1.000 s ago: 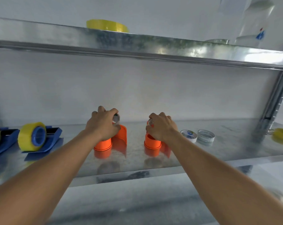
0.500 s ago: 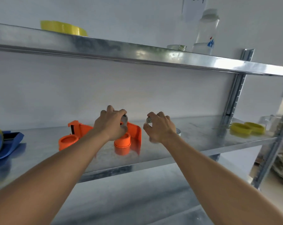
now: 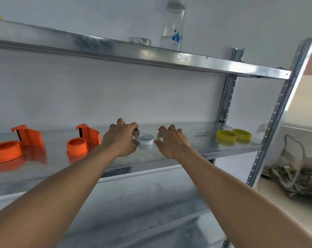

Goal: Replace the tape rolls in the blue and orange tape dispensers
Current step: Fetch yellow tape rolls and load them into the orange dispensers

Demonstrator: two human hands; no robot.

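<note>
Both hands reach over a metal shelf [image 3: 169, 154]. Left hand [image 3: 120, 138] grips a spent tape ring [image 3: 136, 135]; right hand [image 3: 171, 140] pinches another [image 3: 160, 135], with a white ring [image 3: 146, 139] lying between them. Two orange dispensers [image 3: 17, 142] [image 3: 83, 140] stand empty at left; yellow tape rolls [image 3: 233, 135] lie far right.

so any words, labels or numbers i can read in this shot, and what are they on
None can be read.
bottle on the upper shelf: a blue and red logo, with no letters legible.
empty tape core on the middle shelf: any print is too blurred to read.
</note>
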